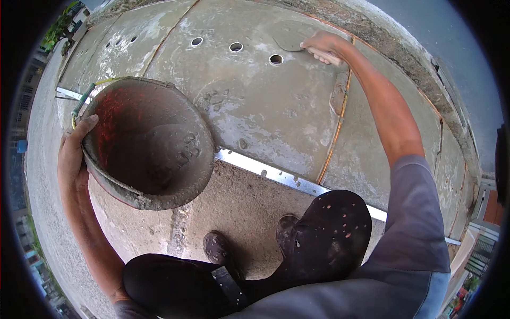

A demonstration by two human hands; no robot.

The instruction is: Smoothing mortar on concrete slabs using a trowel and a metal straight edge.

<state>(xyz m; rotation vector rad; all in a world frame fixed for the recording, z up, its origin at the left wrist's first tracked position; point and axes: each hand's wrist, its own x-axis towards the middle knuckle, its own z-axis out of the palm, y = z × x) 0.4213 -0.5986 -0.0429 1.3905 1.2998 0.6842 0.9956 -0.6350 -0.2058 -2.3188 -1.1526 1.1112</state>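
Note:
My left hand (77,146) grips the rim of a mortar-caked bucket (143,159) with a reddish inner wall, some wet grey mix at the bottom and a wire-and-hose handle (82,101). My right hand (324,45) is closed on the light handle of a trowel, whose grey-coated blade (287,34) lies on or just over the wet cement surface (255,106) near three round holes (275,59). A thin orange strip (334,146) runs along the cement to the right of the holes.
A long silver straightedge (249,162) runs along the near edge of the cement. My legs (329,228) and feet are on rough concrete (239,189) below it. More cement panels with holes lie to both sides; a grey wall (446,48) rises at upper right, and pale ground (48,175) stretches at left.

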